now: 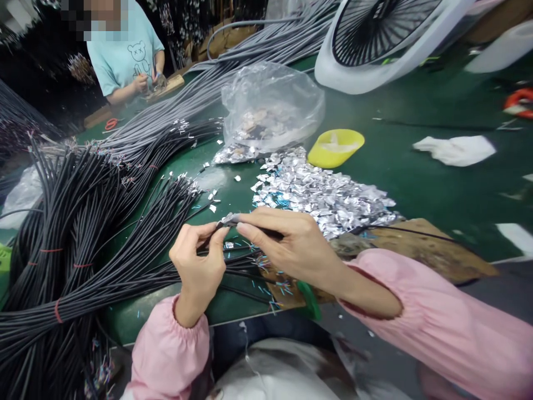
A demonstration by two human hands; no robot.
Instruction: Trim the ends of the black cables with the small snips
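My left hand [199,265] pinches a thin black cable [416,230] near its stripped end, fingers closed on it. My right hand [287,240] is closed over the same cable tip, its fingers pressing a small piece of silver foil [230,219] around it. The cable trails off to the right across a worn wooden board [437,255]. A heap of silver foil scraps [325,191] lies just beyond my hands. A big bundle of black cables [83,244] fans out to the left, tied with red bands.
A clear plastic bag [270,105] of foil sits behind the heap, beside a yellow dish [335,147]. Grey cables [233,72] run to the back. A white fan [383,39] lies at top right, a white cloth [456,150] right. Another person [125,55] works far left.
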